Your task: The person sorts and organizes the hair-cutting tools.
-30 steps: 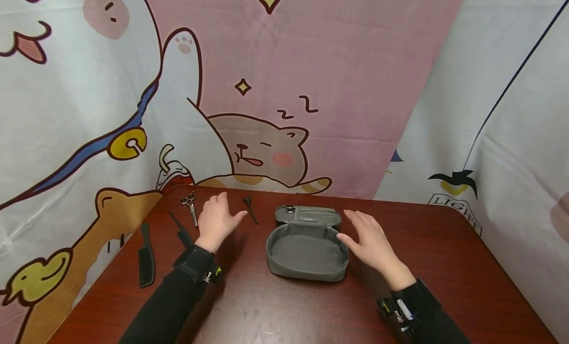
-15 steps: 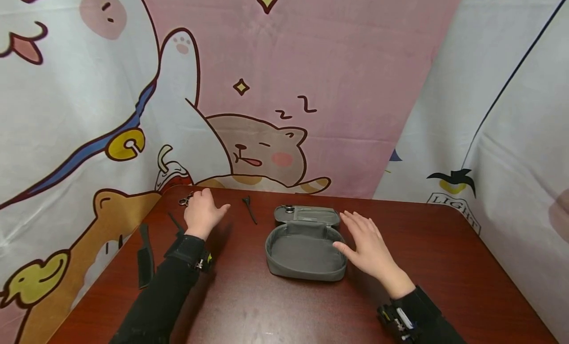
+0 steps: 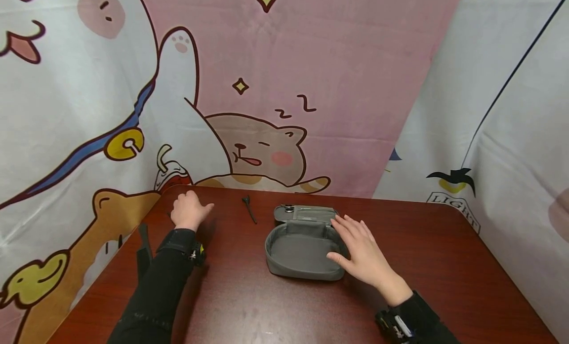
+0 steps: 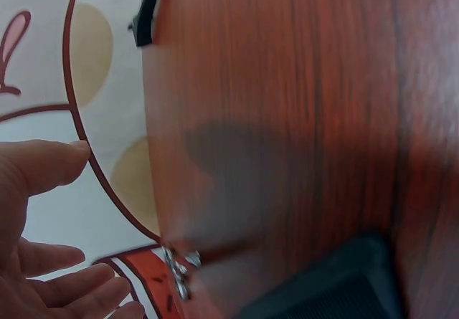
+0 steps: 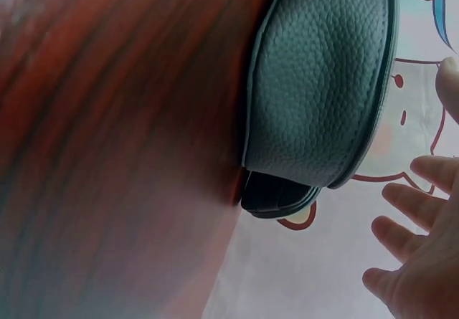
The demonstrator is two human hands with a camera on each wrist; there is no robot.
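My left hand [image 3: 188,210] is over the back left of the table, fingers spread loosely and holding nothing. Near its fingertips in the left wrist view lie metal scissors [image 4: 179,270], which the hand hides in the head view. A black handled comb [image 3: 143,257] lies partly behind the left forearm. To the right of the left hand is a slim black hair clip [image 3: 250,210]. My right hand [image 3: 365,257], fingers straight and apart, hovers by the right rim of an unzipped grey case [image 3: 306,274]. Its lid [image 3: 311,213] lies back behind it.
A dark, finely ridged piece [image 4: 330,283] shows low in the left wrist view. The brown table [image 3: 444,265] ends at a printed cloth backdrop [image 3: 338,87] behind and at the sides.
The left hand has moved left and now covers the scissors; its forearm hides more of the comb. The right hand has shifted slightly left over the case's rim.
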